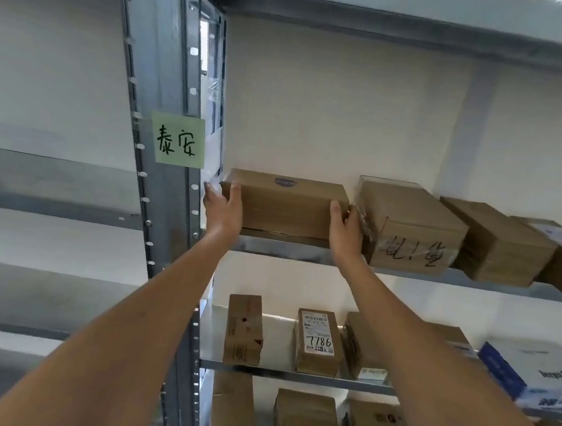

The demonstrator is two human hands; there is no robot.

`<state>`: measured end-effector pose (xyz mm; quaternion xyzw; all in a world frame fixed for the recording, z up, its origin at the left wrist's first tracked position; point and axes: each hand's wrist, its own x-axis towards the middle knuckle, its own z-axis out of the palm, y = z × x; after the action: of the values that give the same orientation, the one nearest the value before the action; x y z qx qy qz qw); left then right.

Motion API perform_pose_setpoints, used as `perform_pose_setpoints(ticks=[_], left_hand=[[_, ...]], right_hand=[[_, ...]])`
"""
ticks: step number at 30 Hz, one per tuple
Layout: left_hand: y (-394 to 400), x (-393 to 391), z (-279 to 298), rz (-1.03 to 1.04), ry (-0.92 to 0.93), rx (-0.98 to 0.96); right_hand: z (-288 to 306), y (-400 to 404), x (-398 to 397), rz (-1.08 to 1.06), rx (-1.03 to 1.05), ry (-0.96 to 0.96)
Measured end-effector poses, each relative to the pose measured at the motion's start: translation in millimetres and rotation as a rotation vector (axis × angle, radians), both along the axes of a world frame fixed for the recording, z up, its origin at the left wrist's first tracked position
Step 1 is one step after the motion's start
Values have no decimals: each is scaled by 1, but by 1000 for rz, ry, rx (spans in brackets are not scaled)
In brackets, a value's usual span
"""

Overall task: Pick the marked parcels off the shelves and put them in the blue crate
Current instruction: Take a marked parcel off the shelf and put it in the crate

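both hands, left hand [223,207] and right hand [345,232], grasp the brown parcel [284,203], a plastic-wrapped box [407,227] touching right.

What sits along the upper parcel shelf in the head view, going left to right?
green note → left hand → brown box held at both ends → right hand → film-wrapped box → plain brown box

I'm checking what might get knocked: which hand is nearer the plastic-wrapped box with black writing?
Right. The right hand grips the brown box's right end, touching the plastic-wrapped box. The left hand holds the far left end.
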<state>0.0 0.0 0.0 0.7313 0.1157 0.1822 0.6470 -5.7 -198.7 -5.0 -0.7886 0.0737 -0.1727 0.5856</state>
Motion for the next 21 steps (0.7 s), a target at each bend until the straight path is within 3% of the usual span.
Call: perform_pose_setpoints(ticks=[5, 9, 16, 21], left_hand=[[0, 8, -13, -16, 49, -52], [-5, 10, -18, 45, 31, 21], [-5, 5, -17, 16, 23, -16], [0, 0, -14, -24, -106, -169]], right_hand=[[-11, 5, 2, -23, -69, 8], [-17, 6, 1, -30, -126, -36], [-17, 2, 0, -2, -60, -61], [-11, -3, -2, 14, 147, -187]])
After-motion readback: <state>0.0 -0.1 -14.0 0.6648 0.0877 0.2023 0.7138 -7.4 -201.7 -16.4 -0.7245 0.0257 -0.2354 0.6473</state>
